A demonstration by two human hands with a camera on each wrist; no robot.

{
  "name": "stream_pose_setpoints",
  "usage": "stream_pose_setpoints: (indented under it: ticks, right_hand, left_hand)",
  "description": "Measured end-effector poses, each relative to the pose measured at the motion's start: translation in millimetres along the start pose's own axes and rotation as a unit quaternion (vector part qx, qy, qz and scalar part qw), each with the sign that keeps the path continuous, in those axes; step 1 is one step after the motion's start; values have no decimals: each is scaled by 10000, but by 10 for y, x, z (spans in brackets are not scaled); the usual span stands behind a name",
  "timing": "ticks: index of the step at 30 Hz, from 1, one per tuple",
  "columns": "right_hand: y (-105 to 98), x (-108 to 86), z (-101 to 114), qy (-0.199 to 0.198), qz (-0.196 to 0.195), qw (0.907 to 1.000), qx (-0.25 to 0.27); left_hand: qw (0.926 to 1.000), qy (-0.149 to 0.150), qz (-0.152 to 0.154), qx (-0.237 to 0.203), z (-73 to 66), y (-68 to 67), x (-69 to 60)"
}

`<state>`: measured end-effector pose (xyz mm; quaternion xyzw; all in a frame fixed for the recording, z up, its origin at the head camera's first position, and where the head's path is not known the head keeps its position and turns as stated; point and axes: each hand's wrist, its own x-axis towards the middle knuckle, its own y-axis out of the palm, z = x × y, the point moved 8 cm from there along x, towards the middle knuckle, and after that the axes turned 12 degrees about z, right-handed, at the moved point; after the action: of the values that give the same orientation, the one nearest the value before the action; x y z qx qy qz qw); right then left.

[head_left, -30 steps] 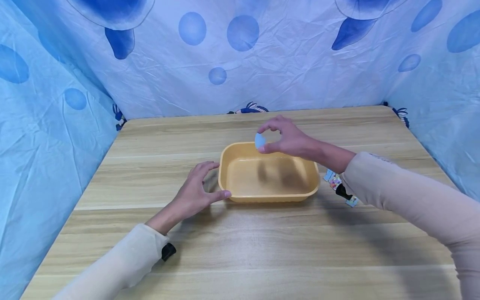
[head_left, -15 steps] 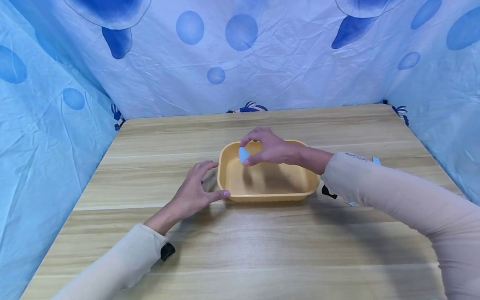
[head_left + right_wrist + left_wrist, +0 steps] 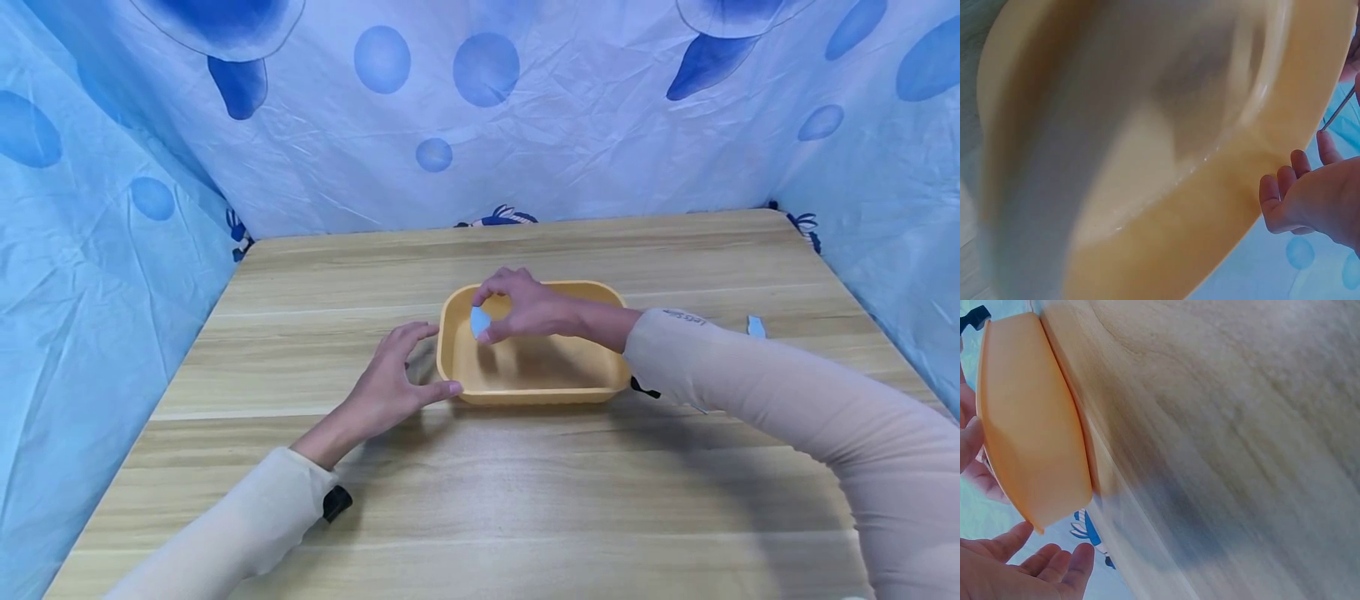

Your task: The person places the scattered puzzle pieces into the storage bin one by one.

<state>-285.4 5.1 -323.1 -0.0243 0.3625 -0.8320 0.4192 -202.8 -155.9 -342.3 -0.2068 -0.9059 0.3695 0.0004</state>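
Note:
A yellow rectangular basin (image 3: 540, 396) stands on the table. At its left end, my left hand (image 3: 386, 392) has thumb and fingers spread, the thumb at the near left corner and a fingertip at the left rim. Above the basin's left half, my right hand (image 3: 525, 307) pinches a small light-blue piece (image 3: 480, 322) between thumb and index finger. In the right wrist view the piece (image 3: 1340, 107) shows edge-on as a thin line by the right hand (image 3: 1319, 194). The left wrist view shows the left hand (image 3: 1029, 565) beside the basin's outer wall (image 3: 1035, 425).
Right of the basin, a light-blue piece (image 3: 756, 327) lies on the wooden table (image 3: 480, 500), and another small edge (image 3: 699, 408) peeks out by the right sleeve. Blue patterned cloth (image 3: 600, 125) hangs behind and at both sides.
My right hand has moved left and slightly nearer over the basin with the pinched piece. The sleeve now covers most of the pieces on the right, while one farther piece shows. The left hand keeps its place.

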Motion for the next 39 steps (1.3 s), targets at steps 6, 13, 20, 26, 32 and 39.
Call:
stream_pose_setpoints:
  ticks: [6,13,20,26,32,39]
  right_hand:
    - [71,74,-7,-35,48,10000,-27]
    - [159,129,-13,-41,95,9996,-268]
    - [129,141,31,25,73,9986,-514]
    - [124,171,114,206,317,9953,-888]
    - [133,215,161,434,534,9922,-1040]
    - [191,255,63,663,738,9902,-983]
  left_hand:
    - [10000,-3,18,-23,16,-6,14]
    - [10000,95,-2,-16,-1,-4,13]
    - [10000,11,8,-13,2,16,9]
    - [10000,45,16,-70,0,29,7]
    - [9999,133,16,-107,-7,36,13]
    - [9999,129,5,-96,-14,43,19]
